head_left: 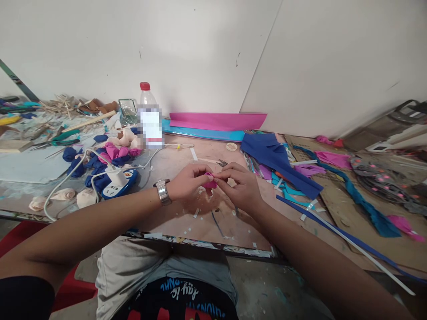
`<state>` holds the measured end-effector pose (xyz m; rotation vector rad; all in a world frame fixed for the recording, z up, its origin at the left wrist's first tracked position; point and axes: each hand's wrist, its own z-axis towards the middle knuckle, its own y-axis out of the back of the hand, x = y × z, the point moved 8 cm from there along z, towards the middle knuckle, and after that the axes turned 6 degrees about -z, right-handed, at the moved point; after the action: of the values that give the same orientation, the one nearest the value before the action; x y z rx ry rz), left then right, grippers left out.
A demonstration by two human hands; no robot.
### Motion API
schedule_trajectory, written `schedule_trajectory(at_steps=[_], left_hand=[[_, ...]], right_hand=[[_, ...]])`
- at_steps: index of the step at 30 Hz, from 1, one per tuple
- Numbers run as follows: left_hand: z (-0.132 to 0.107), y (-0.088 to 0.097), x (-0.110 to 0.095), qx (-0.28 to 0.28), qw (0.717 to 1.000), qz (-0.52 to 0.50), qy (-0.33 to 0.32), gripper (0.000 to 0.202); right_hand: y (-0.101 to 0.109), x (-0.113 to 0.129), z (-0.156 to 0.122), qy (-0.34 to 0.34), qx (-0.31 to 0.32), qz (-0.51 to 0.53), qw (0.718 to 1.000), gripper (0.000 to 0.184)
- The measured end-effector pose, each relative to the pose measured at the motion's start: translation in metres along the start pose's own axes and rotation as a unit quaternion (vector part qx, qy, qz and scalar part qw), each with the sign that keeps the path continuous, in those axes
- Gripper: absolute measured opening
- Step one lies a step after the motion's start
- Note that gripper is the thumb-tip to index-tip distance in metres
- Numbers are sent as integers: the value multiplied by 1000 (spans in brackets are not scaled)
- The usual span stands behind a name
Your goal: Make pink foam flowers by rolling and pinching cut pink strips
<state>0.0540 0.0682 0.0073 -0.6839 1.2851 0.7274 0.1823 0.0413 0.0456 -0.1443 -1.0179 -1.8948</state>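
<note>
My left hand [187, 181] and my right hand [240, 186] meet above the middle of the table. Both pinch one small pink foam piece [210, 182] between their fingertips. A metal watch [163, 192] sits on my left wrist. Small metal scissors [221, 163] lie on the table just beyond my fingers. White paper scraps lie under and around my hands.
A white and blue power strip [117, 183] with cables lies to the left, beside pink and blue foam rolls [115, 153]. A plastic bottle [149, 116] stands at the back. Blue foam sheet [278, 162], pink sheet [216, 121], a tape roll [231, 146] and strips lie right.
</note>
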Motion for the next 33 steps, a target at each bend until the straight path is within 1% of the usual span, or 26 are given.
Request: schedule_trajectory(at_steps=[4, 9, 12, 15, 18, 21, 25, 28, 33], left_hand=[[1, 2, 4, -8, 1000, -26, 15, 30], [2, 3, 12, -22, 996, -78, 37, 26], [2, 3, 16, -29, 993, -100, 51, 23], [2, 5, 17, -37, 991, -122, 46, 25], [3, 6, 17, -46, 991, -120, 36, 27], [3, 6, 18, -48, 992, -111, 47, 25], [3, 4, 16, -44, 992, -100, 56, 24], [3, 6, 14, -48, 995, -76, 50, 23], [3, 8, 8, -44, 999, -10, 16, 24]], right_hand=[[-2, -1, 0, -14, 15, -1, 1000, 11], [-4, -4, 0, -35, 28, -5, 999, 14], [-4, -3, 0, -27, 33, -3, 999, 15], [-4, 0, 0, -14, 34, 0, 999, 17], [-3, 2, 0, 0, 31, 9, 999, 23], [-3, 3, 0, 1, 26, 19, 999, 26], [-4, -2, 1, -31, 32, 21, 999, 20], [-6, -7, 0, -67, 35, 36, 997, 16], [-14, -19, -6, -149, 39, 128, 980, 14]])
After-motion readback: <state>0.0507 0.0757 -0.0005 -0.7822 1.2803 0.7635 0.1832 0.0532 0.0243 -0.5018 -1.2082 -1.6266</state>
